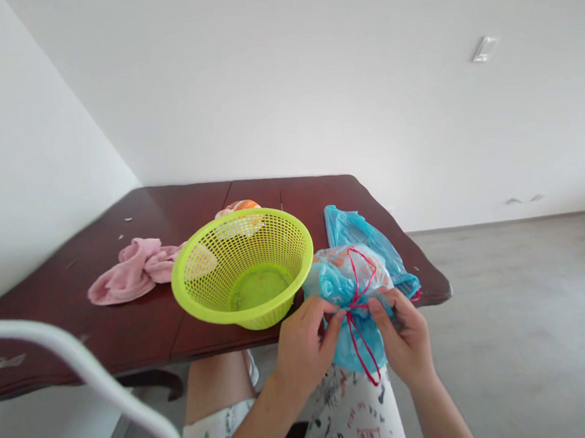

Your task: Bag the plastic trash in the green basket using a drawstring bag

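Note:
A filled blue plastic bag [349, 278] with a red drawstring [356, 321] rests at the table's near edge. My left hand [304, 345] pinches the gathered neck of the bag from the left, fingers closed. My right hand [403, 335] grips the neck from the right, fingers closed on the plastic and string. Red loops hang down between my hands. An empty lime-green perforated basket [243, 269] stands just left of the bag.
A second blue bag [361, 234] lies flat behind the filled one. Pink cloth [133, 273] is bunched at the left of the dark wooden table [130, 330]. An orange-and-white item [239, 207] shows behind the basket. A white chair back [87, 373] crosses the lower left.

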The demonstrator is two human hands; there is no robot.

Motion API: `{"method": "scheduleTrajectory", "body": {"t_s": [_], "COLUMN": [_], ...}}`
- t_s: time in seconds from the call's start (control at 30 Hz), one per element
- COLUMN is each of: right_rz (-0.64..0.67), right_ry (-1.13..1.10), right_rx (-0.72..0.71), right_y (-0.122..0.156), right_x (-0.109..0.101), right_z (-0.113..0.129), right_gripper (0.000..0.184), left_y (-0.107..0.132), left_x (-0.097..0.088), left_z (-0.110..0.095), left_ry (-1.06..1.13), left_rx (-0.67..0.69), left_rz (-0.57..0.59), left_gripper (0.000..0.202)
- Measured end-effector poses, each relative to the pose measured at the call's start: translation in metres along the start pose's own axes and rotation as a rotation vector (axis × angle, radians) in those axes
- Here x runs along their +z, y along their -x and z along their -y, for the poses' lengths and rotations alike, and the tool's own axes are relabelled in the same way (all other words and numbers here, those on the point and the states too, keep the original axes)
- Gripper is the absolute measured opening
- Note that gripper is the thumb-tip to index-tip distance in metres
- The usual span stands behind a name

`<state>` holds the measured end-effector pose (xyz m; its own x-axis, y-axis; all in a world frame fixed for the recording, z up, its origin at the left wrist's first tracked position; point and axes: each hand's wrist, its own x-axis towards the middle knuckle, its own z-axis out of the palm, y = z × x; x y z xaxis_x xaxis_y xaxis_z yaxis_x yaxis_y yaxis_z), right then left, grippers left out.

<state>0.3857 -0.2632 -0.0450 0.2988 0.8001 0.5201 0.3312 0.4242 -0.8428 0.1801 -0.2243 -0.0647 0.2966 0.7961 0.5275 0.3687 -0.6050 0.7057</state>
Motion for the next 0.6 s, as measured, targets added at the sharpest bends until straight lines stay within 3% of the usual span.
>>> {"method": "scheduleTrajectory", "body": {"t_s": [0.13, 0.33, 0.43, 0.6], "right_rz": [-0.219, -0.487, -0.479, -0.251], "right_ry": [-0.021, -0.353, -0.469, -0.478], "right_rx": [0.078, 0.416, 0.485, 0.433], "right_y": [-0.005, -0.013, -0.015, -0.009], "right_x": [-0.006, -0.011, -0.005, 0.004], "right_z": [-0.003, -0.005, -0.004, -0.003], "right_gripper": [0.05, 0.059, 0.06, 0.057], "left_y": [0.002, 0.012, 0.025, 0.041], "left_x": [-0.006, -0.012, -0.012, -0.022], "left_z": [0.008, 0.011, 0.007, -0.015], "left_ry": [-0.098, 0.026, 0.091, 0.257], "left_rx": [0.058, 0.155, 0.21, 0.432], "left_rz": [-0.077, -0.275, -0.308, -0.211], "left_gripper": [0.021, 0.008, 0.008, 0.022]}}
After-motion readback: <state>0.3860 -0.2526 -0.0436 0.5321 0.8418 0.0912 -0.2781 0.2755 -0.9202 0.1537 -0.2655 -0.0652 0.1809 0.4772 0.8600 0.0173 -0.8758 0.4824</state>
